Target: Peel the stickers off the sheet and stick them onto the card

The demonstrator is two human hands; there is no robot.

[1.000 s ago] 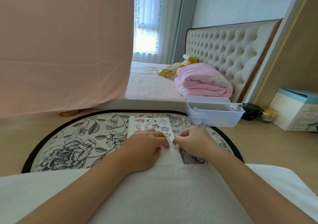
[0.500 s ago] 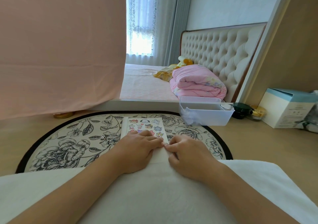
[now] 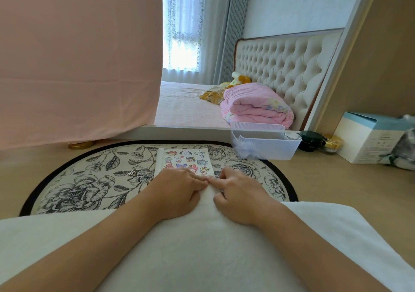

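Note:
A sticker sheet [image 3: 186, 159] with several cartoon stickers lies on the floral mat [image 3: 89, 179] straight ahead of me. My left hand [image 3: 177, 188] rests flat on its near end, fingers pressing down. My right hand [image 3: 238, 190] lies beside it with the index finger stretched out and the other fingers curled; its tip meets my left fingertips at the sheet's near right edge. A strip of white paper [image 3: 206, 196] shows between the hands; I cannot tell whether it is the card. One loose sticker [image 3: 132, 173] lies on the mat to the left.
A white towel [image 3: 202, 246] covers my lap under both forearms. A clear plastic bin [image 3: 265, 144] stands at the mat's far right, with dark jars [image 3: 311, 140] and a pale blue box [image 3: 370, 137] beyond. A pink cloth [image 3: 78, 56] hangs at the left; a bed lies behind.
The view has shifted a little. My right hand has moved from pinching at the sheet's edge to pointing its index finger against my left fingertips. The left hand stays on the sheet.

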